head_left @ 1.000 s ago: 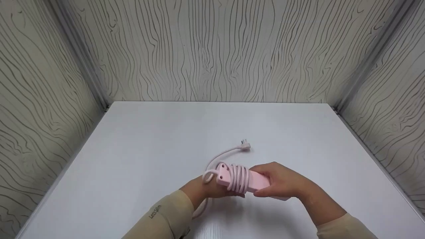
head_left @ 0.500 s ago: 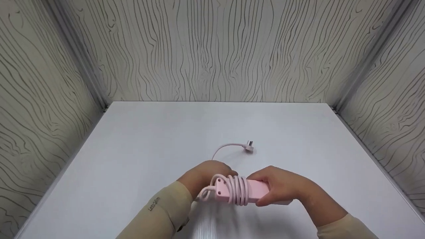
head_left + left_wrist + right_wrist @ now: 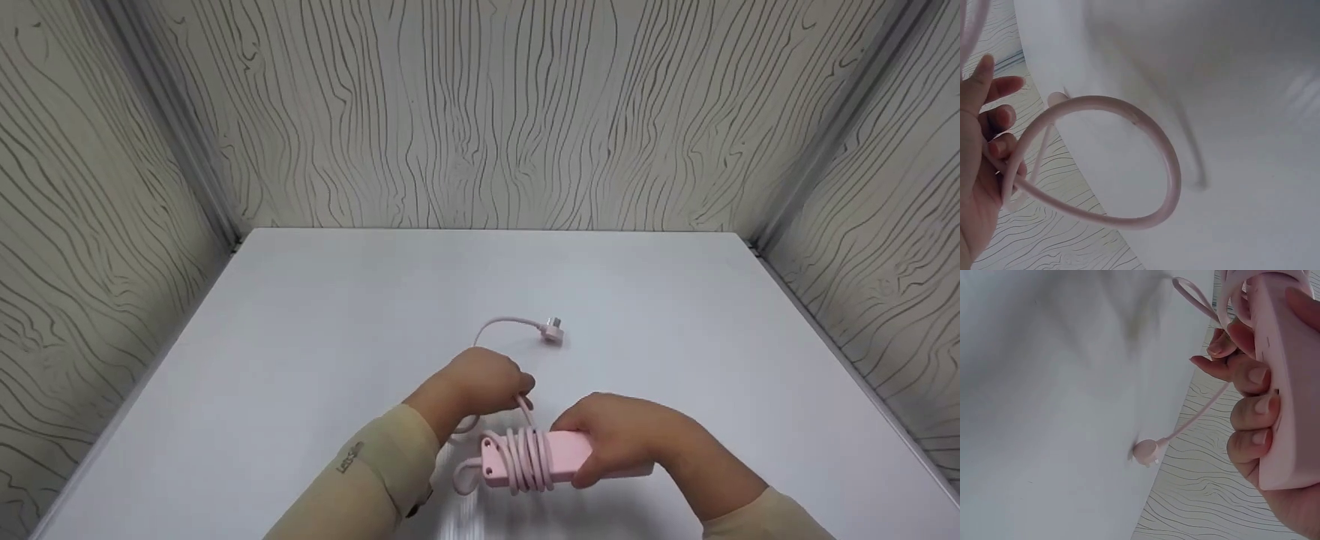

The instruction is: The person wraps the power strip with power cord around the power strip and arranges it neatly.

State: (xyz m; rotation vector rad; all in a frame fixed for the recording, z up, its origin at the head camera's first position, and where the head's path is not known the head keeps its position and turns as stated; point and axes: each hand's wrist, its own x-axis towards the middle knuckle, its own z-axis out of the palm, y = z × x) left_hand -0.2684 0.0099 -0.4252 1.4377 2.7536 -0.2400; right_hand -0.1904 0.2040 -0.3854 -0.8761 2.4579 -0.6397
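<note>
A pink power strip [image 3: 570, 452] is held by my right hand [image 3: 626, 435] around its right part, thumb in front and fingers behind, as the right wrist view shows. Several turns of its pale pink cord [image 3: 531, 461] wrap the strip's left part. Just above and left of the strip, my left hand [image 3: 484, 381] grips the cord's free run, its fingers curled round it. A loose loop of cord [image 3: 1171, 180] hangs by the left palm in the left wrist view. Beyond the left hand, the plug [image 3: 553, 331] rests at the cord's end on the white table.
The white tabletop [image 3: 337, 300] spreads around the hands. Wood-grain patterned panels [image 3: 480, 112] rise at the back and both sides, with grey metal posts [image 3: 180, 127] at the corners.
The left hand has come from behind the strip to above it, drawing the cord upward. The right hand has lowered the strip toward me. The plug has shifted slightly.
</note>
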